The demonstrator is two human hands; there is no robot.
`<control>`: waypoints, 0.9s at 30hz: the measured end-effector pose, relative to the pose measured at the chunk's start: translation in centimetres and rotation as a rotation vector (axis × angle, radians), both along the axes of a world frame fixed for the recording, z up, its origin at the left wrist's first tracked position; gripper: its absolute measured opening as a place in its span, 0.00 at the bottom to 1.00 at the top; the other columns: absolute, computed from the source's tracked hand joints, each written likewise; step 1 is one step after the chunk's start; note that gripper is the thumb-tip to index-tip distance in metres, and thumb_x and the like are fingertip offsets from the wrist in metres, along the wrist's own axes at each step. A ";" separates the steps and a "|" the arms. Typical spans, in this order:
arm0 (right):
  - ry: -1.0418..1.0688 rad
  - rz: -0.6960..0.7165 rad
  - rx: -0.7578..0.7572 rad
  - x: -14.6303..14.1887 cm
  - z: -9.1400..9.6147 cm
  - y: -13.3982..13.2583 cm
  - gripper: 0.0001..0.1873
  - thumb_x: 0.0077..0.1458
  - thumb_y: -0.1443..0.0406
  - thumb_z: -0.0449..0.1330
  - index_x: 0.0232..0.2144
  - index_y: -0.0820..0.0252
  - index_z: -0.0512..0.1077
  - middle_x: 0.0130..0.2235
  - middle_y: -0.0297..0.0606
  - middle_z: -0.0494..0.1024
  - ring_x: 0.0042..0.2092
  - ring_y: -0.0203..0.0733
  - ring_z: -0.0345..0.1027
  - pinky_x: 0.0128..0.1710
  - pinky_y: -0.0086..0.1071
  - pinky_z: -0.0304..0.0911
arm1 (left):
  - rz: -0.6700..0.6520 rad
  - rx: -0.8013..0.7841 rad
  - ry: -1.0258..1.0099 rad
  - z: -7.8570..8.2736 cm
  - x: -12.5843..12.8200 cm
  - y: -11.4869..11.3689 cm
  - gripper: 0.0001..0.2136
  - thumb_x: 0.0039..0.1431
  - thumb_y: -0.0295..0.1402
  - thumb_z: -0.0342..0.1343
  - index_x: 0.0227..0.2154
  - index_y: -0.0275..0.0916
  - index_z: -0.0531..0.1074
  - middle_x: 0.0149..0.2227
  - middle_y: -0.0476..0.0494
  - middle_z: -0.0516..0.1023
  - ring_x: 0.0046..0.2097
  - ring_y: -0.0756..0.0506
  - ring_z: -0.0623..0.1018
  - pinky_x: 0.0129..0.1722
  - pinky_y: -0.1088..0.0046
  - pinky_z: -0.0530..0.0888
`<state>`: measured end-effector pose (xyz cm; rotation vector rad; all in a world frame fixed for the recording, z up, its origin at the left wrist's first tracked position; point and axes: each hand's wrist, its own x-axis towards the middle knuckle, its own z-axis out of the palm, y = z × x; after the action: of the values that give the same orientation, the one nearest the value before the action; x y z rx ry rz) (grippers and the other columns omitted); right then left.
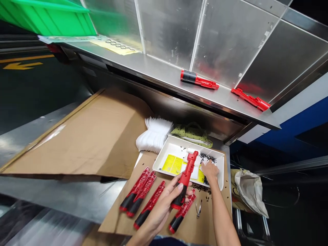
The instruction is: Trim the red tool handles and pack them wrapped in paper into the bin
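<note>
My left hand (167, 194) is closed around a red and black plastic housing (188, 171), held tilted over the near edge of a white tray (164, 150). Inside that tray, my right hand (210, 171) reaches down at the right side, beside a heap of small black parts (208, 158). Its fingers are bent together, and what they pinch, if anything, is hidden. Yellow printed labels (173, 164) lie in the tray. Several similar red and black housings (150, 201) rest on the cardboard sheet (200, 229) around my left hand. Tweezers (198, 209) lie near my right forearm.
A steel shelf (153, 70) behind carries two more red housings (200, 80), a yellow sheet with dark rings (115, 46) and a green bin (48, 17). White sleeves (155, 135) and a green pouch (192, 133) sit behind the tray. A large carton (84, 136) stands left.
</note>
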<state>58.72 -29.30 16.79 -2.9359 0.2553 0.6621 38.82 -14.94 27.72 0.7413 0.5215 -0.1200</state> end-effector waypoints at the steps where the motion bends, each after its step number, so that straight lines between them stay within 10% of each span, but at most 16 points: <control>1: -0.006 0.008 0.015 -0.2 0.0 -0.3 0.25 0.64 0.51 0.58 0.57 0.60 0.67 0.52 0.44 0.75 0.51 0.48 0.71 0.53 0.49 0.66 | -0.005 -0.020 0.004 0.1 0.1 0.1 0.33 0.53 0.41 0.69 0.61 0.37 0.69 0.47 0.36 0.81 0.40 0.44 0.80 0.37 0.71 0.74; 12: -0.321 0.108 0.518 -3.2 2.1 -5.3 0.29 0.62 0.60 0.47 0.62 0.62 0.68 0.58 0.49 0.71 0.59 0.48 0.67 0.60 0.37 0.60 | 0.034 -0.282 0.025 1.4 0.6 -0.6 0.09 0.64 0.36 0.60 0.42 0.37 0.78 0.37 0.41 0.82 0.26 0.52 0.75 0.25 0.79 0.70; 19: -0.426 0.126 0.848 -10.6 5.6 -4.4 0.22 0.61 0.51 0.53 0.45 0.59 0.78 0.51 0.47 0.75 0.52 0.51 0.69 0.50 0.40 0.66 | 0.153 -0.186 -0.130 -0.8 0.2 -1.1 0.32 0.48 0.44 0.72 0.57 0.46 0.72 0.50 0.43 0.81 0.54 0.41 0.77 0.62 0.61 0.69; 27: -0.280 -0.050 1.341 -17.4 11.8 -2.6 0.19 0.52 0.47 0.66 0.35 0.55 0.82 0.34 0.37 0.73 0.35 0.40 0.65 0.31 0.30 0.60 | 0.079 -0.031 -0.329 -1.4 -0.9 -1.5 0.34 0.50 0.45 0.71 0.60 0.46 0.69 0.59 0.39 0.75 0.66 0.33 0.67 0.69 0.52 0.61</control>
<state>41.29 -31.94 28.64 -1.6718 -0.1261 0.2138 37.90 -16.46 26.31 0.6921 0.2342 0.0676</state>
